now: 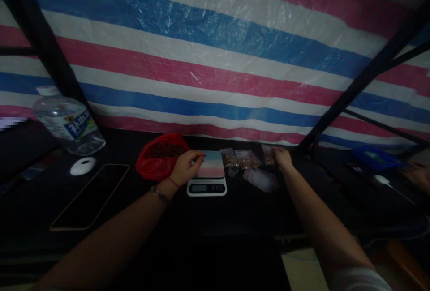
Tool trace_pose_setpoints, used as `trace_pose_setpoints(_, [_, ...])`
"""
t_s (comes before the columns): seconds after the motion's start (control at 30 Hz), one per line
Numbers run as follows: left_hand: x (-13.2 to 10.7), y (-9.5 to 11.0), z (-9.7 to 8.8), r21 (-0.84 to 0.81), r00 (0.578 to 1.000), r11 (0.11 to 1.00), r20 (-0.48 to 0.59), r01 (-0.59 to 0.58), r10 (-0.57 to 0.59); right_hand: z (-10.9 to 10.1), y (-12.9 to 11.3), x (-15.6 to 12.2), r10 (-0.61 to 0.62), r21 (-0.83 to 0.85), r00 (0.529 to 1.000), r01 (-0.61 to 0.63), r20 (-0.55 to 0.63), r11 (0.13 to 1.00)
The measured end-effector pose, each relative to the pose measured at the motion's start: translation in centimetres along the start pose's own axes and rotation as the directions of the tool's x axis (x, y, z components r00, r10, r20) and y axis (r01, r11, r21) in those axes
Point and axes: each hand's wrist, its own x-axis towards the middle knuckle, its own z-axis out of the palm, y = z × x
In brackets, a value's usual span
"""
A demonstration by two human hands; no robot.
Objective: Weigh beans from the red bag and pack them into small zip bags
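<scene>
My left hand (186,167) is over the left edge of a digital kitchen scale (207,187), its fingers curled together; anything between them is too small to make out. A pink and blue sheet or surface (213,164) covers the scale's weighing area. Beside that hand, a red plastic bag (148,165) stands with its mouth spread, holding small brown pieces (168,150). My right hand (283,158) pinches the edge of a small clear bag (268,154) with brown bits inside. Two similar filled bags (247,159) lie between this bag and the scale, in front of the striped sheet.
Flat clear bags (260,180) and a small clear cup (232,171) lie right of the scale. To the left are a phone (90,197), a white mouse (82,165) and a large bottle (70,123). Another person's hand (418,174) shows at far right, near a blue bag (376,159).
</scene>
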Motion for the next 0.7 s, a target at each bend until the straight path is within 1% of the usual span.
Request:
trace_pose_setpoints(0.03, [0.0,0.0,0.0,0.005,1.0,1.0,0.006,0.003,-0.003,-0.1,0.2,-0.2,-0.001,-0.054,1.0,0.002,0.018,0.999])
trace_pose_setpoints(0.1, [0.0,-0.1,0.0,0.02,1.0,1.0,0.011,0.008,-0.008,-0.4,0.1,-1.1,-0.01,-0.099,0.999,0.013,0.031,0.995])
trace_pose_setpoints(0.13, [0.0,-0.2,0.0,0.027,1.0,1.0,0.01,0.009,-0.01,-0.7,0.0,-1.7,-0.027,-0.13,0.997,0.036,0.072,0.991])
trace_pose_setpoints(0.17, [0.0,-0.2,0.0,0.033,1.0,0.999,0.007,0.009,-0.009,-1.0,-0.3,-2.4,-0.052,-0.161,0.987,0.076,0.151,0.984])
trace_pose_setpoints(0.2, [0.0,-0.3,0.0,0.036,1.0,0.999,0.001,0.007,-0.007,-1.3,-0.4,-3.2,-0.081,-0.185,0.96,0.134,0.268,0.974])
trace_pose_setpoints(0.23, [0.0,-0.3,0.0,0.038,1.0,0.999,-0.007,0.004,-0.003,-1.6,-0.6,-3.9,-0.116,-0.189,0.902,0.211,0.415,0.959])
trace_pose_setpoints(0.27, [0.0,-0.4,0.0,0.038,1.0,0.999,-0.01,0.0,0.0,-1.9,-0.6,-4.7,-0.152,-0.172,0.819,0.292,0.554,0.941])
trace_pose_setpoints(0.3, [0.0,-0.4,0.0,0.037,1.0,0.999,-0.01,-0.002,0.002,-2.2,-0.5,-5.3,-0.184,-0.145,0.727,0.365,0.661,0.92])
trace_pose_setpoints(0.33, [0.0,-0.5,0.0,0.035,1.0,0.999,-0.008,-0.003,0.003,-2.3,-0.3,-5.8,-0.211,-0.12,0.657,0.421,0.724,0.899])
trace_pose_setpoints(0.37, [0.0,-0.5,0.0,0.034,1.0,0.999,-0.006,-0.004,0.004,-2.3,-0.1,-6.2,-0.228,-0.116,0.618,0.465,0.752,0.878])
trace_pose_setpoints(0.4, [-0.1,-0.4,0.1,0.034,1.0,0.999,0.001,-0.004,0.004,-2.2,0.2,-6.4,-0.236,-0.133,0.608,0.498,0.759,0.857])
trace_pose_setpoints(0.5, [-0.1,-0.3,0.1,0.041,1.0,0.999,0.023,-0.003,0.002,-1.5,0.9,-6.2,-0.219,-0.215,0.628,0.54,0.746,0.814])
trace_pose_setpoints(0.6, [-0.2,-0.2,0.0,0.042,1.0,0.999,0.031,-0.004,0.002,-0.9,1.0,-5.5,-0.161,-0.262,0.625,0.528,0.764,0.807])
trace_pose_setpoints(0.7, [-0.2,-0.4,0.1,0.036,1.0,0.999,0.02,-0.003,0.003,-0.7,0.6,-5.0,-0.102,-0.293,0.619,0.502,0.778,0.814])
